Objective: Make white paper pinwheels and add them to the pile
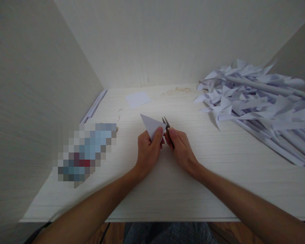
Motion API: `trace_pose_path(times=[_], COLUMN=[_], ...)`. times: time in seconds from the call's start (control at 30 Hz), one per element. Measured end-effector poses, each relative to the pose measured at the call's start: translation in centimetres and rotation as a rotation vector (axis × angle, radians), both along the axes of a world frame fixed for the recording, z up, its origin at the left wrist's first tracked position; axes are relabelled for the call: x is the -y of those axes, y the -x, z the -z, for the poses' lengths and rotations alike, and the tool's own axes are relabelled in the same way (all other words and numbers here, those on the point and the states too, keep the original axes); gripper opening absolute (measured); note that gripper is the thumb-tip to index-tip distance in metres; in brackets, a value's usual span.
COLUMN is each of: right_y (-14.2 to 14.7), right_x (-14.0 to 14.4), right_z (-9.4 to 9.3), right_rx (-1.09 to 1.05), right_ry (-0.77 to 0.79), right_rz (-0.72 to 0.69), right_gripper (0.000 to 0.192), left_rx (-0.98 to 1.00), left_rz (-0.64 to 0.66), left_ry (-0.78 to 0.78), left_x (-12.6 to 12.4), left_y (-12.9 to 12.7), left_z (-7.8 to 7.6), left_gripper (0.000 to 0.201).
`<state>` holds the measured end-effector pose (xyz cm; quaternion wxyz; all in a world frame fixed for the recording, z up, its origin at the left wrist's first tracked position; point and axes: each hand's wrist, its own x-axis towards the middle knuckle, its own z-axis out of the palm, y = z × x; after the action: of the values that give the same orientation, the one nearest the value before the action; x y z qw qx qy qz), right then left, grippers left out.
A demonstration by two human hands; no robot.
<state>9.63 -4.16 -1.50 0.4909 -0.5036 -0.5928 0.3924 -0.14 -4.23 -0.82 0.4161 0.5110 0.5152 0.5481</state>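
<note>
My left hand point(149, 149) grips a folded triangle of white paper point(152, 126), thumb on top, its long point aimed up and left. Close beside it, my right hand point(180, 146) is closed round a small pair of scissors point(166, 122). The dark blades point away from me and stand slightly apart, right by the paper's right corner. Whether a blade touches the paper I cannot tell. Part of the scissors' handles is hidden by my fingers. Beyond my hands, a flat white paper sheet point(138, 99) lies on the table point(218, 189).
Many white paper pinwheels point(223, 108) on rolled paper sticks point(269, 144) are heaped at the right. A few rolled paper sticks point(94, 105) lie along the left wall. A blurred-out, bluish object point(94, 145) rests at the left. Walls point(152, 44) enclose the back and sides.
</note>
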Motion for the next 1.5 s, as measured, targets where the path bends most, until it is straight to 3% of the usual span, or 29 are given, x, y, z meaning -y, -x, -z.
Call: trace_pose_path(times=[1.5], right_y=[-0.01], right_x=[0.10], right_z=[0.03], right_rx=[0.056], right_ry=[-0.041], right_rz=[0.042], right_gripper=[0.046], left_rx=[0.011], left_rz=[0.008], left_ry=[-0.009], left_x=[0.03], left_y=[0.06], left_z=[0.05], left_gripper=[0.034])
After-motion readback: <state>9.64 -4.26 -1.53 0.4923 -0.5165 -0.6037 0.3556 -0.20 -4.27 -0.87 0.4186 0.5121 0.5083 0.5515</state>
